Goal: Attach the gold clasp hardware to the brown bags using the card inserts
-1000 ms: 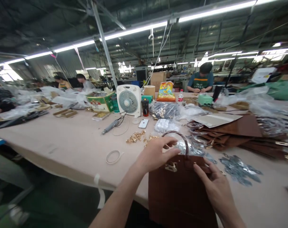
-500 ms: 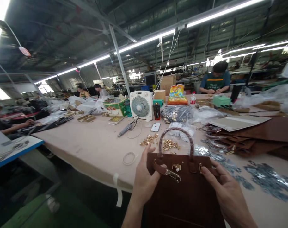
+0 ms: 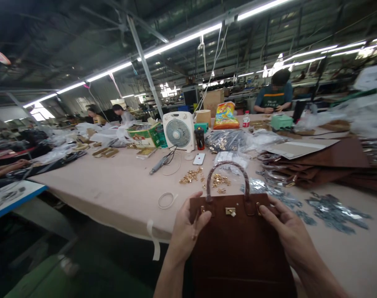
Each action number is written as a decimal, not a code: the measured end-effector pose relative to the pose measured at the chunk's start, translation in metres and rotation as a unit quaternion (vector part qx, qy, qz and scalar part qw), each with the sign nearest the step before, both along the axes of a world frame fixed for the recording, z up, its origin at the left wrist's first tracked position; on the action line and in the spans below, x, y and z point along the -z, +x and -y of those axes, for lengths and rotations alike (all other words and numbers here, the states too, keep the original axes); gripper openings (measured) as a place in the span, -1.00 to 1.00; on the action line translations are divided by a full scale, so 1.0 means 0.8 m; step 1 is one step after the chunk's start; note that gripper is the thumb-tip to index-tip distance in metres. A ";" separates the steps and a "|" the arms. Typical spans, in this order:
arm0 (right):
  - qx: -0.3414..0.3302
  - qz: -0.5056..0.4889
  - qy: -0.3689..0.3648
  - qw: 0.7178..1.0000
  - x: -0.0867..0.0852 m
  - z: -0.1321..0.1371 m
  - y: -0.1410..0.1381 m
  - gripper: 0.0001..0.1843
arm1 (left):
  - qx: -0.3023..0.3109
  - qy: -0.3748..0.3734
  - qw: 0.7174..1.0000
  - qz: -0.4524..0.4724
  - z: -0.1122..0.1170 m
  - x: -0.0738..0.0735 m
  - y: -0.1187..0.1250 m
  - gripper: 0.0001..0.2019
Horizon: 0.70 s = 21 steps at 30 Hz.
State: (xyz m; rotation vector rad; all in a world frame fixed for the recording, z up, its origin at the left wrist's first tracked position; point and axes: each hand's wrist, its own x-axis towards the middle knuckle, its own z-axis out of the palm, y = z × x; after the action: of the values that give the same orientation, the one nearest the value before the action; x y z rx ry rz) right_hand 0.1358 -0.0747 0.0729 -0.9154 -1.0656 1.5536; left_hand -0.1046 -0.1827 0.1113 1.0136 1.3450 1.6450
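Note:
A brown handbag (image 3: 238, 244) with a wrapped arch handle (image 3: 227, 173) and a gold turn lock (image 3: 230, 211) stands upright at the near table edge. My left hand (image 3: 186, 229) grips its upper left corner, thumb over the front by a gold fitting. My right hand (image 3: 283, 231) grips the upper right corner, thumb on the front near another gold fitting. Both hands are closed on the bag.
Loose gold fittings (image 3: 191, 176), a white ring (image 3: 166, 200), a phone (image 3: 199, 158), a hand tool (image 3: 159, 164) and a small fan (image 3: 178, 131) lie beyond the bag. Brown leather pieces (image 3: 325, 163) and silvery scraps (image 3: 334, 209) sit right. A person (image 3: 273, 97) works across the table; others sit far left.
The bag's strap with its gold clasp, held loose across the front before, now lies closed. My left hand slid to the bag's left corner; one second ago it was on top among plastic wrap.

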 end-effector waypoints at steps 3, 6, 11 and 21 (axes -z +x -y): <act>-0.003 -0.002 0.017 1.000 -0.003 0.002 0.000 -0.30 | 0.014 -0.002 1.000 -0.010 -0.007 0.009 0.001 -0.49; 0.024 0.020 0.035 0.999 -0.005 0.005 0.003 -0.32 | 0.021 0.006 1.000 0.013 -0.021 0.015 0.005 -0.51; 0.020 0.076 0.103 0.992 -0.019 0.014 0.023 -0.20 | 0.074 0.027 0.991 0.106 -0.050 0.006 0.013 -0.52; 0.277 0.154 0.222 0.922 -0.082 0.036 0.030 -0.33 | -0.097 0.086 0.990 -0.059 -0.049 0.035 0.088 -0.22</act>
State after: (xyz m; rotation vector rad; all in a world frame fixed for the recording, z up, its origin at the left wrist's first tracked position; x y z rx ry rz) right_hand 0.1596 -0.1039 0.1385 -1.0401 -1.1824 0.6748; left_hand -0.0341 -0.1435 0.0834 1.1238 1.4368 1.8989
